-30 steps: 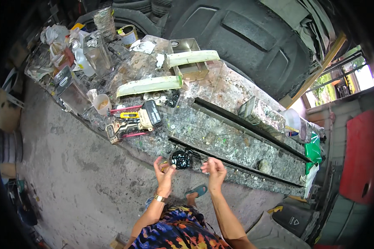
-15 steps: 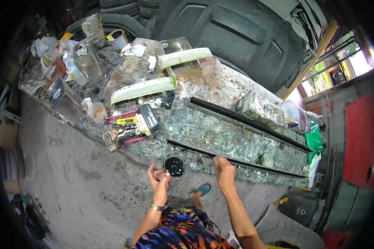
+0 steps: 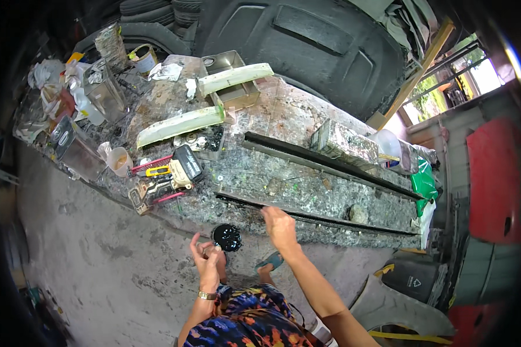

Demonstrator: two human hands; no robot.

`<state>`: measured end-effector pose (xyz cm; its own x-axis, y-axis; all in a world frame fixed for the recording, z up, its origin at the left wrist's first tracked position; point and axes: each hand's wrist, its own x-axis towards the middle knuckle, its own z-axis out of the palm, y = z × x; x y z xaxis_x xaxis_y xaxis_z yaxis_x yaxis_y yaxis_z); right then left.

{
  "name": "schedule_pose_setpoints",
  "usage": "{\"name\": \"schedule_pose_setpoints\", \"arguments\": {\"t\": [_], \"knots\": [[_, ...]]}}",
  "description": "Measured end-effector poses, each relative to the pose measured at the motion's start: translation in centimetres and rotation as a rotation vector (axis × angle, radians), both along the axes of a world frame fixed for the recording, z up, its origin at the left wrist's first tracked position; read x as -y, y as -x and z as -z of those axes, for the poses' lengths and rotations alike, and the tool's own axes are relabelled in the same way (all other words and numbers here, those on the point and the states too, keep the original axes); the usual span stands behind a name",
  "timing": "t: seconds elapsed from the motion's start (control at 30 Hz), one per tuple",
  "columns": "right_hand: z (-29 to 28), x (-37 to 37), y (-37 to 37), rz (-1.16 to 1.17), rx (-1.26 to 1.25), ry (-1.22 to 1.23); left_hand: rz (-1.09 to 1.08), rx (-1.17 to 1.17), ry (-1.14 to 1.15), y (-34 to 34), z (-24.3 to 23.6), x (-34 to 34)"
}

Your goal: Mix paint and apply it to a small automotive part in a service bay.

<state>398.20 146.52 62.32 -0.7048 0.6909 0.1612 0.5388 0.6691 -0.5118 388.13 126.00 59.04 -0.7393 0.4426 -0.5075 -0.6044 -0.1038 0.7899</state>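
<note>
Stained floor [image 3: 98,248], paint-spattered workbench [image 3: 266,113], bright window [image 3: 481,76] at right, grey wall [image 3: 452,136], probably stacked tyres [image 3: 147,13] in shadow

Power tool [image 3: 165,184], green bag [image 3: 424,181], red panel [image 3: 495,179]

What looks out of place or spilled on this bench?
A rock-like lump sits between the two long black strips, odd among workshop gear. The bench top is splattered and stained. A pale curved piece lies slantwise across the metal tray.
</note>
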Motion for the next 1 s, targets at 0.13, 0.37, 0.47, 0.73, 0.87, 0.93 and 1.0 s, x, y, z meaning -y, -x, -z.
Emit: {"name": "schedule_pose_setpoints", "arguments": {"t": [0.13,0.37,0.47,0.73,0.87,0.93,1.0], "knots": [[-0.7,-1.0,-3.3,0.085,0.076,-0.021,0.046,-0.017,-0.001,-1.3,-0.3,-1.0],[-1.7,-2.6,-7.2,0.059,0.124,-0.066,0.085,0.067,0.0,-3.5,-1.6,-2.7],[-1.8,-3.2,-9.0,0.058,0.186,-0.08,0.087,0.022,-0.007,-4.9,0.0,-3.1],[-3.3,-5.5,-14.9,0.112,0.209,-0.089,0.169,0.013,-0.059,-7.9,0.9,-4.7],[-8.8,-3.8,-16.7,0.184,0.003,0.014,0.218,-0.017,0.033,-9.1,1.7,-5.9],[-11.5,-2.7,-16.8,0.244,-0.069,0.149,0.227,-0.035,-0.026,-9.6,1.6,-7.0],[-12.4,-1.3,-16.0,0.109,-0.186,0.179,0.238,-0.028,-0.038,-10.0,1.1,-7.6]]}}
